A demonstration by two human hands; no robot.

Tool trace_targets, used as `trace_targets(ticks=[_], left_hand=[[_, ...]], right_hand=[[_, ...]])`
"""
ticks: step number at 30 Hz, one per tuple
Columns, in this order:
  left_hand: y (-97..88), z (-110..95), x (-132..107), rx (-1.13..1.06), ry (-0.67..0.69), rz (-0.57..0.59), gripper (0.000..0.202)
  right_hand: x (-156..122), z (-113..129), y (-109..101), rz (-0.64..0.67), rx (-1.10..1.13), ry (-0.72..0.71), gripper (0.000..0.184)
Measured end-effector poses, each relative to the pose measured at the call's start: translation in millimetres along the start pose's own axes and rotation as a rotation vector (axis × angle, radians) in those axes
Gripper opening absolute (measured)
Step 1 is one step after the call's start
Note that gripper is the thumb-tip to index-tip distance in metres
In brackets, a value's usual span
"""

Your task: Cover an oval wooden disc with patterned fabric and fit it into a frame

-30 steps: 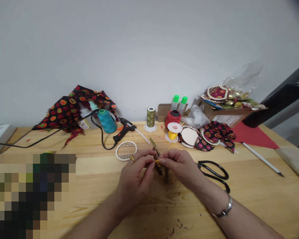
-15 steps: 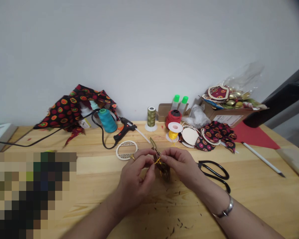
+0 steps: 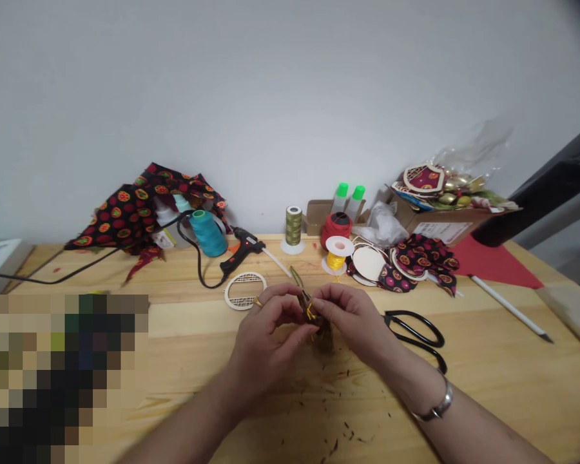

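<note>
Between my two hands is a dark olive-brown tassel (image 3: pixel 325 335) with a cord loop standing up from its top. Yellow thread (image 3: pixel 310 312) is wound around its upper part in a small knot or loop. The fingers and thumb of my left hand (image 3: pixel 265 328) are closed around the tassel from the left. My right hand (image 3: pixel 350 316) pinches at the yellow thread, thumb against forefinger; its fingertips partly cover the tassel. Black-handled scissors (image 3: pixel 418 332) lie just right of my right wrist, and an oval wooden lattice frame (image 3: pixel 245 291) lies beyond my left hand.
Behind the hands stand a yellow thread spool (image 3: pixel 337 261), a red spool (image 3: pixel 337 227), an olive spool (image 3: pixel 294 227) and a teal cone (image 3: pixel 207 233). A glue gun (image 3: pixel 243 250) with its cable lies left. A pencil (image 3: pixel 511 308) and a cardboard box (image 3: pixel 444 225) are right. Dark scraps litter the front.
The yellow thread, earlier stretched across between my fingertips, now sits closer against the tassel. My left thumb has moved right, onto the tassel's lower part.
</note>
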State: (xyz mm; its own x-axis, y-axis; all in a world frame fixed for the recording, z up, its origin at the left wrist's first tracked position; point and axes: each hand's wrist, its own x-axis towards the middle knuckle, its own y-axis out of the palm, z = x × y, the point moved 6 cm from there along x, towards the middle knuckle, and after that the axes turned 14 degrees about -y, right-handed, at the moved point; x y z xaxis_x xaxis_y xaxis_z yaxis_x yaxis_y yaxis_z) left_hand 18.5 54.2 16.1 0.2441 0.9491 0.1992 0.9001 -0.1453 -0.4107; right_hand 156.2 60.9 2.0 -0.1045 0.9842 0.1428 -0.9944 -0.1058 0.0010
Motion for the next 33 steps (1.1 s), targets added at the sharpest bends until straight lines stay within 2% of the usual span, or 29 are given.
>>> trace_targets(ticks=[7, 18, 33], left_hand=[[-1.0, -4.1, -1.2, 0.154, 0.101, -0.039, 0.006], [-3.3, -6.0, -1.6, 0.193, 0.181, -0.086, 0.011], [-4.6, -8.7, -1.6, 0.225, 0.196, -0.131, 0.011]], right_hand=[[-0.6, -1.4, 1.3, 0.026, -0.013, -0.010, 0.016], [-0.8, -0.4, 2.0, 0.017, 0.086, 0.024, 0.021], [-1.5, 1.8, 2.9, 0.055, 0.098, -0.005, 0.029]])
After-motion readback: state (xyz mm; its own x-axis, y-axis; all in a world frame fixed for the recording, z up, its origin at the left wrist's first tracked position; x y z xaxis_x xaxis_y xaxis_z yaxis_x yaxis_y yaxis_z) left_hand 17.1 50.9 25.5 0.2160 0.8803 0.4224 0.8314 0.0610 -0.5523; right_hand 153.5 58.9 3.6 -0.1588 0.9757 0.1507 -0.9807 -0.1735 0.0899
